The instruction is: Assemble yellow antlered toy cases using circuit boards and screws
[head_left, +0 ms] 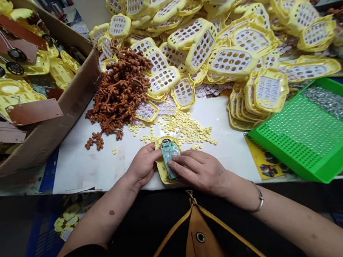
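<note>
A black garment with a brown, yellow-edged panel (201,244) fills the near edge, and both forearms reach out over it to the table (77,168), which is covered in white paper. The left hand (143,165) curls around the left rim of a yellow plastic shell (163,173), fingers bent and closed against its edge, thumb on top. The right hand (199,171) lies over the shell's right side, its fingers held close together and nearly flat, the fingertips (174,165) pressing on a small green circuit board (169,155) that sits in the shell's hollow. A thin metal bangle (259,201) rings the right wrist. Just beyond the hands lies a scatter of tiny pale yellow buttons (187,130), and left of those a heap of knobbly brown rubber pieces (118,95). Behind rises a large pile of yellow shells with white grid faces (225,38), glossy and rounded. A green perforated tray (308,138) sits to the right, with silvery bits along its far side. A cardboard box (71,104) to the left holds yellow parts, brown boards and small black speakers.
</note>
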`<state>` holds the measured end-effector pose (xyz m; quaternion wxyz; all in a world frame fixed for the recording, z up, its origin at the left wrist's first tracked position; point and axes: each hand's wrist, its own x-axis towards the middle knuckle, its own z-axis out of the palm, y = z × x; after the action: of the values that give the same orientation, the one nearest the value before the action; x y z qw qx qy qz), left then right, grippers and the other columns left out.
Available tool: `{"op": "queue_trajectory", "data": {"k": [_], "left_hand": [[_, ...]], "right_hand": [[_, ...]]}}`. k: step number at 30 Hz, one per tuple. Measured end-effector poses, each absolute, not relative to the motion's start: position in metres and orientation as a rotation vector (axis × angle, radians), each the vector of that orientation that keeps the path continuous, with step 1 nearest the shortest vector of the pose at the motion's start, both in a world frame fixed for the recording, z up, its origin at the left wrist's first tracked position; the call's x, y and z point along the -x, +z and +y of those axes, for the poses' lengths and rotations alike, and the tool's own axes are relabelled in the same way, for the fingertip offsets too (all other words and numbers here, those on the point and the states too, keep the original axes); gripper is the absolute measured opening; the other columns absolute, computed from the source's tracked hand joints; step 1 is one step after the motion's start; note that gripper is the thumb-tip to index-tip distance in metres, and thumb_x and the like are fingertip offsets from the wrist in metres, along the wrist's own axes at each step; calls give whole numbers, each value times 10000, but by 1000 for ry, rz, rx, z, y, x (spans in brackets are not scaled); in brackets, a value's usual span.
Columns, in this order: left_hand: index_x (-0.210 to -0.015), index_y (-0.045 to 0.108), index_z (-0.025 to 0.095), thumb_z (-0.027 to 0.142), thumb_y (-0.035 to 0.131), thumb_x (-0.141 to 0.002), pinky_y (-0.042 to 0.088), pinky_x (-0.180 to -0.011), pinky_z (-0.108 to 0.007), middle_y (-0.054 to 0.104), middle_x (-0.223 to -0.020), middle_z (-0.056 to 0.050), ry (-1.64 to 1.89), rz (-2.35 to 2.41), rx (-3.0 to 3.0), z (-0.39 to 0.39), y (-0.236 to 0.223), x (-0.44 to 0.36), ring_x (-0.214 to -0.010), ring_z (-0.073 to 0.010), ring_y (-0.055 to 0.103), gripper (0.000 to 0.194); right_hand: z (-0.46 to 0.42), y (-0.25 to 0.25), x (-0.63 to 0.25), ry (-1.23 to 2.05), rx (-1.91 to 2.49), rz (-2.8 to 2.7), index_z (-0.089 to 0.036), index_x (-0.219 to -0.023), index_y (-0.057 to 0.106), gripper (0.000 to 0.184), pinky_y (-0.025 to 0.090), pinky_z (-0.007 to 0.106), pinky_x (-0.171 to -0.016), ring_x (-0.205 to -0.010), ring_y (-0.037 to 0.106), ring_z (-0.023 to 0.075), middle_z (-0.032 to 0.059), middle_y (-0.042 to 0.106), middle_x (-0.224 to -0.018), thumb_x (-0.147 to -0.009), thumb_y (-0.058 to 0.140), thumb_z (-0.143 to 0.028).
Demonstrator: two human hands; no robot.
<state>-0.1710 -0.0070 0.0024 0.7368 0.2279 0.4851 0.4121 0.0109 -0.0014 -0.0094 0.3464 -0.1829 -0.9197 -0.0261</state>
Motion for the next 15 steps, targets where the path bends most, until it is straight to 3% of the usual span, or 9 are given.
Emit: {"op": "queue_trajectory", "data": {"k": [7,11,15], "left_hand": [[-860,709,120,189,732,-638,508,-751,-298,739,-824,-84,902,973,-468,-6,-3,185,-789,-206,685,233],[-882,704,107,237,713,-614,518,-755,-345,733,-877,-118,866,826,-399,-6,-4,191,-826,-253,682,298],[-923,685,112,214,751,-678,501,-774,-309,733,-880,-97,893,920,-465,-8,-1,184,-812,-210,680,273]], "right_hand": [[-3,-5,-8,-87,475,-2359,-71,-1025,672,220,595,329,-705,-778,651,199,123,741,-882,-871,648,-226],[-4,-7,-5,-105,493,-2359,-80,-987,690,269,596,324,-672,-743,646,194,114,741,-864,-878,645,-322],[-5,-9,-2,-157,474,-2396,-93,-998,691,311,591,333,-668,-732,639,187,115,737,-885,-897,610,-376]]}}
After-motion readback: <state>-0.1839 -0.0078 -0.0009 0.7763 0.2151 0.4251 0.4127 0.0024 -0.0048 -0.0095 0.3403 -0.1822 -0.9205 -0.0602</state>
